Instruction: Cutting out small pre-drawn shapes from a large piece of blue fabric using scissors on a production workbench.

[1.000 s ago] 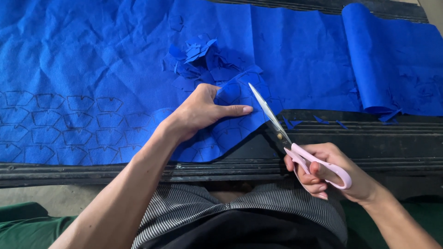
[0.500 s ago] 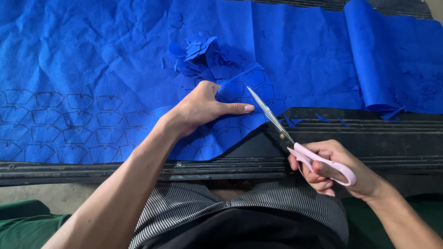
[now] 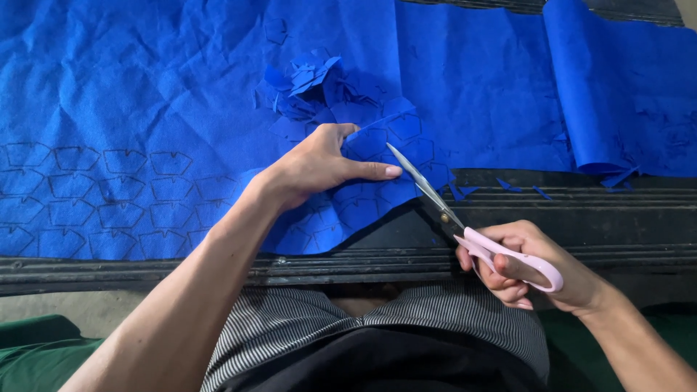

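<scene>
Blue fabric sheet (image 3: pixel 181 109), marked with rows of outlined shapes, spread over the dark bench (image 3: pixel 581 210). Left hand (image 3: pixel 316 163) lies flat on its near edge, pinning it. Right hand (image 3: pixel 534 265) grips pink-handled scissors (image 3: pixel 465 225), blades at the fabric's edge beside the left fingertips. Cut pieces (image 3: pixel 308 80) are heaped just beyond.

A wide sheet of blue felt fabric marked with rows of outlined shapes (image 3: pixel 145 109) lies spread over the dark ridged tabletop (image 3: pixel 581 210), covering its far and left parts. The left hand (image 3: pixel 319 163) rests on the sheet's near edge. Just behind it sits a heap of cut blue felt pieces (image 3: pixel 305 83). To its right, the pink-handled scissors (image 3: pixel 465 225) lie in the right hand (image 3: pixel 537 265), blades against the fabric edge. At far right, a rolled length of blue felt (image 3: pixel 581 87) lies on the sheet.
</scene>
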